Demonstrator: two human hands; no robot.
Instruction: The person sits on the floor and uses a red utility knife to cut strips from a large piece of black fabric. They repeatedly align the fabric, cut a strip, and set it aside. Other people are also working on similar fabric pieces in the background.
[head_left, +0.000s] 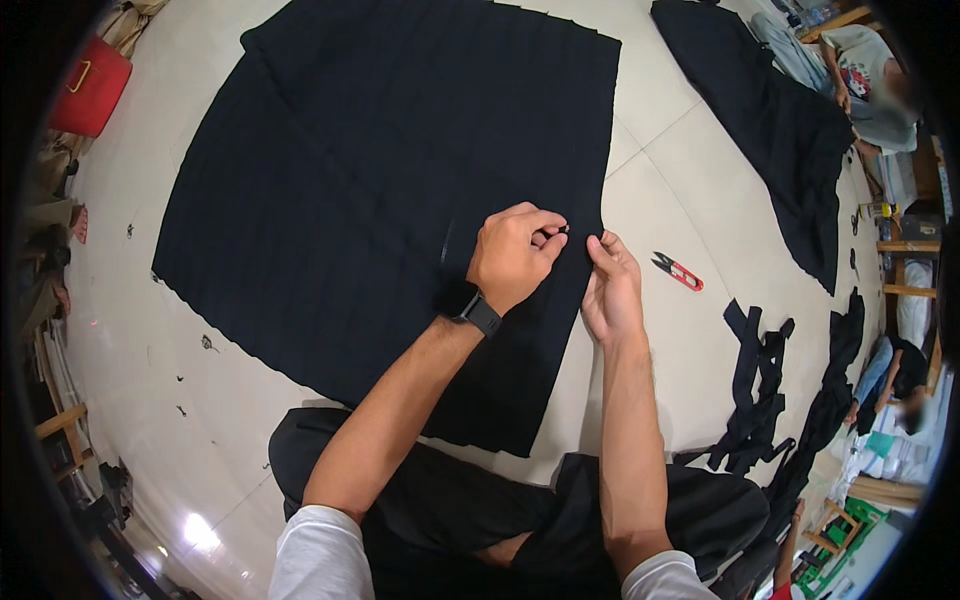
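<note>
One left hand [512, 258], fingertips together, pinches one small black piece [563, 230]; one right hand [612, 290] pinches one pleated black cloth [380, 180] edgewise.

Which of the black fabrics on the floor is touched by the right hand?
The broad middle piece: the right hand touches its right edge. The long upper-right piece and the narrow strips lie away from that hand.
</note>
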